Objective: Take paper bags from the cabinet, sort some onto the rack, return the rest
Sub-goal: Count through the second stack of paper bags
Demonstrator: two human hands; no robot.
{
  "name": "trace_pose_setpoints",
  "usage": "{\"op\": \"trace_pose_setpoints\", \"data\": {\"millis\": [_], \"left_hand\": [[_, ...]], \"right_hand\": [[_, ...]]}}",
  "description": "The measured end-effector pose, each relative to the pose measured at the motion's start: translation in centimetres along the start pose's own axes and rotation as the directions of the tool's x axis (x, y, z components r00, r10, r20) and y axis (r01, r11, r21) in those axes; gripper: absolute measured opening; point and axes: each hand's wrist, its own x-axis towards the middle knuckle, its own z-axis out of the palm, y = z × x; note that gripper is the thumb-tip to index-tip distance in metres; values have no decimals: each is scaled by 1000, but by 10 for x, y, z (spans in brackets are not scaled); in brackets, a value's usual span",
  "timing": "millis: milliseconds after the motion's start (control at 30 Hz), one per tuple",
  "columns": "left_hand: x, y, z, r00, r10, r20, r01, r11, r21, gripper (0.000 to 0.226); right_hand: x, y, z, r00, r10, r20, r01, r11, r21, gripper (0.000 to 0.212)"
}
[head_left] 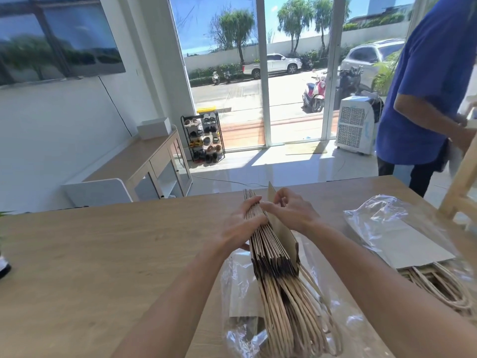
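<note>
Wooden tabletop [108, 244] fills the near half of the view, pale and bare on its left side; nearest the camera, a clear plastic wrapper [238, 301] lies crumpled on it, and the twisted paper handles [291, 319] of a stack of brown paper bags [268, 244] fan out over that wrapper toward the viewer; the stack stands on edge, running away from the camera. Both forearms reach in from below; the left hand [238, 227] curls its fingers round the stack's left face and grips it, while the right hand [289, 211] has its fingers bent over the top edges, pinching or parting 1 bag that leans off to the right of the rest. To the right, a second bundle of bags [410, 244] lies flat on the table, partly under another clear plastic sheet [382, 218], its handles pointing toward the viewer; a pale wooden frame [462, 182] stands at the table's right edge. Beyond the table, a person in a blue shirt [426, 81] stands at right; a low wooden cabinet [154, 164] runs along the left wall under a wall-mounted screen [56, 37]; a black shoe rack [204, 136] and a white cooling unit [357, 125] sit by the glass doors [260, 73], with parked cars and scooters outside.
</note>
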Motion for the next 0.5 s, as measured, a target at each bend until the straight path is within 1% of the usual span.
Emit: {"op": "trace_pose_setpoints", "data": {"millis": [100, 200, 367, 500], "left_hand": [[2, 0, 3, 1000, 4, 10, -4, 1000, 1, 53], [3, 0, 2, 1000, 9, 9, -9, 1000, -2, 53], [4, -1, 2, 1000, -1, 11, 1, 1000, -7, 54], [4, -2, 1, 1000, -9, 9, 9, 1000, -6, 54]], "right_hand": [[1, 1, -1, 1000, 6, 19, -5, 1000, -31, 35], [2, 1, -1, 999, 0, 44, 1, 1000, -24, 33], [5, 6, 1, 998, -11, 61, 11, 1000, 10, 17], [7, 7, 1, 997, -24, 78, 23, 999, 23, 12]]}}
